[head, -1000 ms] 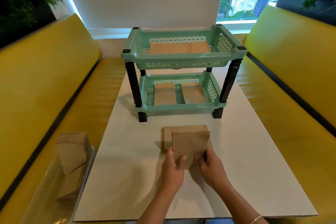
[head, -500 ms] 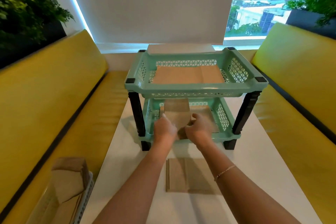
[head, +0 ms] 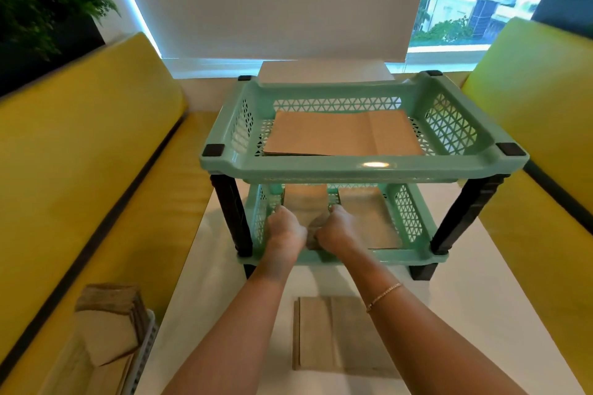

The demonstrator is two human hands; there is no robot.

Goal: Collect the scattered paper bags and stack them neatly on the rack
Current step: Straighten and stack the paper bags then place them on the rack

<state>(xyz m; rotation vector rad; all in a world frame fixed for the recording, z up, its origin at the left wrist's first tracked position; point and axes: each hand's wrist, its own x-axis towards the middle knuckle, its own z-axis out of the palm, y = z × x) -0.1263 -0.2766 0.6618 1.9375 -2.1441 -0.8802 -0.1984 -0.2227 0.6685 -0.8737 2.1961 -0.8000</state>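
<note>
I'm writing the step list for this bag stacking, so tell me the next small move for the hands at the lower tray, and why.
Probably let go and draw back. Both hands, left hand and right hand, hold a paper bag already lying on the left pile inside the rack's lower tray. More paper bags wait on the white table.

You have no readable text, label, brand, number or sign anywhere in this view to go by.
</note>
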